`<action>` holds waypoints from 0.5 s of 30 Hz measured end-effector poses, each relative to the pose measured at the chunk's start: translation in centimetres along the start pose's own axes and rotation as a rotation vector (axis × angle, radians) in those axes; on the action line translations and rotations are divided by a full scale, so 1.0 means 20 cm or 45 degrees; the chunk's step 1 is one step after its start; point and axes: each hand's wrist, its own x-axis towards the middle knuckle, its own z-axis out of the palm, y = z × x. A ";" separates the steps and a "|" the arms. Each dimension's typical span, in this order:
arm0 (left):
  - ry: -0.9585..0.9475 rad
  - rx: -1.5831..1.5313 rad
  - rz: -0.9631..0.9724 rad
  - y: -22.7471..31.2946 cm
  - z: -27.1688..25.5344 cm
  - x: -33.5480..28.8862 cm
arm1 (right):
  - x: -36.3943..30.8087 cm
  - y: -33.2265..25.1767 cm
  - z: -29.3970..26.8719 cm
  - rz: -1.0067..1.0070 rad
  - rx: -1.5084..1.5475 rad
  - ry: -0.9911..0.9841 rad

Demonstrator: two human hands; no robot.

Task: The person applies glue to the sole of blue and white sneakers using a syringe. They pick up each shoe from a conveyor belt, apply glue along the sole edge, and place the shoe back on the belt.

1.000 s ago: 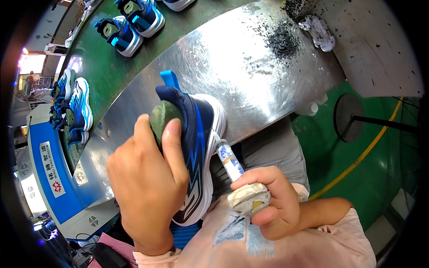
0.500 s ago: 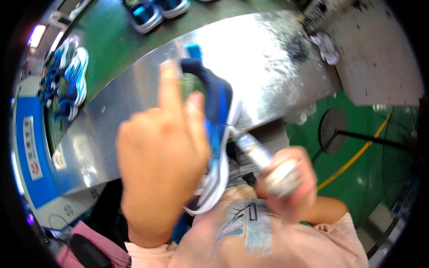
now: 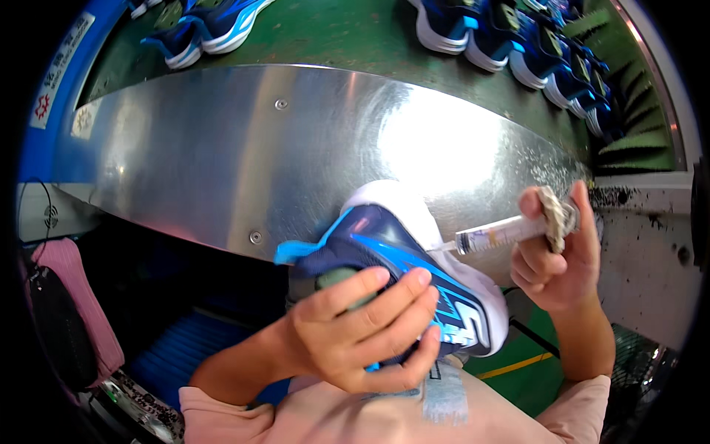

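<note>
A dark blue sneaker with a white sole and light blue trim lies tilted on its side, its sole turned away from me. My left hand grips it around the upper, fingers spread over the laces and collar. In my right hand is a clear syringe, wrapped at its rear with a dirty whitish rag. The syringe's tip meets the shoe's side at the seam between upper and sole. A greenish stuffing shows in the shoe's opening, partly hidden by my fingers.
A shiny steel work surface curves in front of me, with a green conveyor belt beyond. Similar sneakers stand in a row at the far right, others at the far left. A pink cloth hangs at the left.
The shoe has turned from upright to crosswise, heel toward the left. My left hand has moved down and right; my right hand has risen to the right with the syringe. The view has shifted too.
</note>
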 end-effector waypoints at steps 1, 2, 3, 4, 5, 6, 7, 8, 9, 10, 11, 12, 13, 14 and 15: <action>0.050 0.044 -0.036 0.03 0.04 -0.03 | -0.01 -0.02 0.03 0.000 -0.134 0.006; 0.058 0.110 -0.061 0.04 0.06 -0.04 | -0.01 -0.05 0.05 0.001 -0.268 0.010; 0.075 0.116 -0.108 0.05 0.06 -0.05 | 0.00 -0.06 0.08 -0.010 -0.315 -0.030; 0.088 0.119 -0.145 0.06 0.07 -0.05 | -0.01 -0.07 0.11 -0.014 -0.416 -0.009; 0.097 0.149 -0.143 0.07 0.09 -0.05 | -0.03 -0.07 0.13 -0.016 -0.517 0.011; 0.105 0.180 -0.143 0.08 0.10 -0.06 | -0.04 -0.07 0.15 -0.018 -0.618 0.028; 0.111 0.214 -0.130 0.08 0.11 -0.06 | -0.07 -0.06 0.15 -0.015 -0.605 0.050; 0.106 0.211 -0.129 0.08 0.12 -0.06 | -0.09 -0.06 0.15 -0.012 -0.592 0.072; 0.100 0.208 -0.130 0.08 0.12 -0.07 | -0.12 -0.04 0.14 -0.035 -0.613 0.096; 0.089 0.205 -0.124 0.08 0.11 -0.07 | -0.14 -0.03 0.12 -0.052 -0.622 0.095; 0.059 0.206 -0.131 0.08 0.10 -0.07 | -0.17 -0.02 0.10 -0.068 -0.635 0.092; 0.059 0.207 -0.144 0.09 0.10 -0.07 | -0.19 -0.02 0.08 -0.081 -0.648 0.090; 0.053 0.211 -0.152 0.10 0.09 -0.07 | -0.22 -0.01 0.07 -0.086 -0.665 0.114; 0.047 0.213 -0.159 0.10 0.09 -0.07 | -0.24 0.00 0.06 -0.090 -0.681 0.141; 0.034 0.225 -0.150 0.10 0.09 -0.08 | -0.26 0.00 0.05 -0.087 -0.673 0.151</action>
